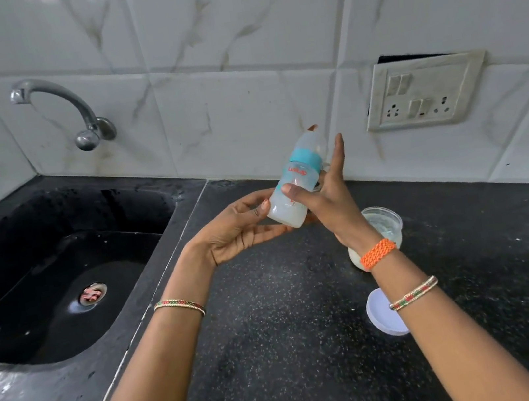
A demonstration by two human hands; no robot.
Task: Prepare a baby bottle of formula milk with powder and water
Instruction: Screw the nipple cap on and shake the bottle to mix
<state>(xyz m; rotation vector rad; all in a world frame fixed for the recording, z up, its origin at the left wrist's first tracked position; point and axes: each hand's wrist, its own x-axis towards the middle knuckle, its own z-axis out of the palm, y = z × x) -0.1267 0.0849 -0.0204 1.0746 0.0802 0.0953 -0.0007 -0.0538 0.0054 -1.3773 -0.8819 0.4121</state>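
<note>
Milky baby bottle [293, 192] (tilted, capped) sits between flat left hand [239, 226] and upright, straight-fingered right hand [327, 190].

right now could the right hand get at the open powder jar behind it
Probably yes. The right hand is busy rolling the baby bottle against the left hand, but the powder jar sits uncovered just under its wrist, nothing between.
</note>
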